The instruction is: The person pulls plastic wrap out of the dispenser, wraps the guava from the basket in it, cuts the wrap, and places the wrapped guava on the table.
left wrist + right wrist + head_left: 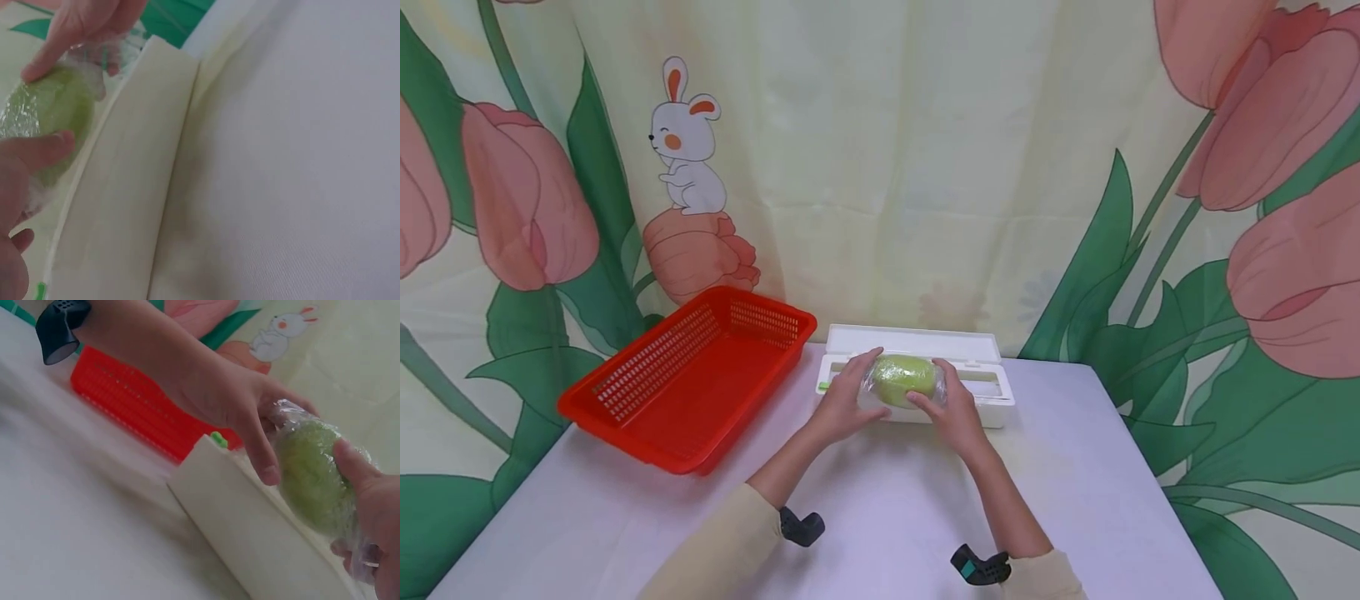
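Observation:
A green oval fruit [904, 380], wrapped in clear cling film [289, 414], is held up between both hands over the front of a white cling film dispenser box [917, 410]. My left hand [844, 406] grips its left end, with the thumb on the near side and the fingers behind. At the other end my right hand [957, 412] holds it, its thumb [353, 462] pressing on the film over the fruit. Loose, crinkled film bunches at both ends. The dispenser's lid [912, 342] stands raised at the back.
A red plastic basket [700, 396] with slotted sides stands to the left on the white-covered table [880, 508]. A small green piece [823, 386] shows at the dispenser's left end. Behind the table hangs a curtain [910, 167] printed with tulips and a rabbit.

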The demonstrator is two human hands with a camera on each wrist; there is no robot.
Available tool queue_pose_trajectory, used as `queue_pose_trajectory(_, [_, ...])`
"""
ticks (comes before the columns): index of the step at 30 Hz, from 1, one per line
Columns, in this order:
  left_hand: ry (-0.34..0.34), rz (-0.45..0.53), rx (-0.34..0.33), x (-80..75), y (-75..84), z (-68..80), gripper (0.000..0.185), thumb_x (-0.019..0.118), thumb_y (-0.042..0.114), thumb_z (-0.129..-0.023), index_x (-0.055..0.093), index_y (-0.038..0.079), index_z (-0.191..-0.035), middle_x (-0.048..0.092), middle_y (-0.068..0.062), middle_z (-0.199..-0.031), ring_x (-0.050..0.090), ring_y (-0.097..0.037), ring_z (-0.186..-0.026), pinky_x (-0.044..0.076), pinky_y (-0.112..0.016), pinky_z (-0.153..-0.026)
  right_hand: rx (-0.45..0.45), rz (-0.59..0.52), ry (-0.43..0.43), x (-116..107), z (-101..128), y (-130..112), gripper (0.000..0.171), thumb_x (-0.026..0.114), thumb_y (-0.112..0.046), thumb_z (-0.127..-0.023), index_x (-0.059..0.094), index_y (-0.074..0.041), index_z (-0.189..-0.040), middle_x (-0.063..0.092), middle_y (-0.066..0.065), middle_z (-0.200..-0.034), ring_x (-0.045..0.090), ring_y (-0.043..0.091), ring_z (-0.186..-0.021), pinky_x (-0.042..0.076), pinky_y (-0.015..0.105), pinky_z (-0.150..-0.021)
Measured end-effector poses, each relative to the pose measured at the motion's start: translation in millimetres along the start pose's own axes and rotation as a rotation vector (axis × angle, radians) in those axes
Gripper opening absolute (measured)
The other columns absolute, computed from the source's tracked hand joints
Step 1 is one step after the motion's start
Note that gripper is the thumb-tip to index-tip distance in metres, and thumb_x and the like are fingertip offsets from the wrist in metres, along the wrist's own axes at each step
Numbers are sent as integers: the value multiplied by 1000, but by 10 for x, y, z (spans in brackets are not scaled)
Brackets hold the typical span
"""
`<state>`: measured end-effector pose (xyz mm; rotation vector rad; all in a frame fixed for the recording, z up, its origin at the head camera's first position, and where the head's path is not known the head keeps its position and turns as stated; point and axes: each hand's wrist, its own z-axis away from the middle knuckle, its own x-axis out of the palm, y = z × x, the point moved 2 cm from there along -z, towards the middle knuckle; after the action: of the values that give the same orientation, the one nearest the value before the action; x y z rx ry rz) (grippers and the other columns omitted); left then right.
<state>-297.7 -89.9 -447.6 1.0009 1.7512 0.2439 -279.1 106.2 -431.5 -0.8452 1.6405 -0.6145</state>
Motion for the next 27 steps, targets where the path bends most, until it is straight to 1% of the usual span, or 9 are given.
queue_pose_trajectory(1, [21,-19,-4,11,0,-9,97,83,28,-64,25,35,-142,42,3,-138,43,-18,-125,42,-47,-97,-4,0,2,-4,-11,0,79,68,-49,-74,31,-20,-138,52,14,-127,53,30,-110,45,47,-87])
queue_pose_trajectory(3, [61,-31,-22,23,-8,-22,92,83,28,-64,31,32,-140,46,2,-134,46,-18,-122,41,-47,-95,-26,-12,8,1,-28,4,83,70,-49,-73,29,-21,-139,50,14,-130,51,30,-112,44,48,-89])
queue_pose_trajectory(6, [100,27,-48,16,-15,-29,88,84,27,-63,37,26,-138,49,0,-131,48,-20,-120,43,-46,-94,-95,-24,32,19,-45,11,90,77,-40,-68,27,-21,-141,44,10,-136,45,29,-122,40,49,-98])
queue_pose_trajectory(8, [112,65,-67,7,-14,-33,90,84,28,-63,35,25,-138,49,-1,-131,48,-22,-119,44,-46,-95,-144,-14,59,35,-54,23,93,81,-33,-65,28,-20,-141,40,8,-140,39,28,-129,35,49,-104])
queue_pose_trajectory(11, [119,124,-107,-2,-6,-42,94,84,29,-62,31,23,-139,51,-6,-130,50,-24,-117,46,-47,-92,-179,23,114,57,-67,54,95,83,-25,-63,29,-18,-140,43,10,-139,41,29,-128,36,49,-104])
queue_pose_trajectory(14, [120,174,-151,3,-11,-48,92,83,30,-62,30,21,-136,52,-10,-127,53,-26,-113,49,-44,-89,-152,31,142,78,-84,82,96,83,-26,-63,28,-19,-140,47,14,-136,44,31,-125,38,48,-102])
queue_pose_trajectory(17, [110,196,-173,-3,-16,-51,86,82,31,-64,33,21,-133,52,-10,-127,53,-25,-112,50,-41,-89,-118,13,136,87,-100,99,94,82,-28,-65,26,-19,-140,49,16,-133,48,32,-121,41,47,-99])
queue_pose_trajectory(21, [98,204,-169,-26,-10,-48,83,82,30,-65,37,21,-133,52,-10,-128,54,-25,-110,51,-39,-88,-85,-16,119,78,-110,101,90,80,-29,-67,28,-19,-139,48,15,-134,48,31,-121,42,46,-99])
queue_pose_trajectory(27, [99,225,-133,-52,6,-54,77,79,22,-69,40,19,-135,53,-9,-127,59,-23,-106,52,-32,-87,-71,-36,114,54,-124,99,87,79,-30,-67,29,-18,-139,50,17,-132,46,31,-123,38,47,-102])
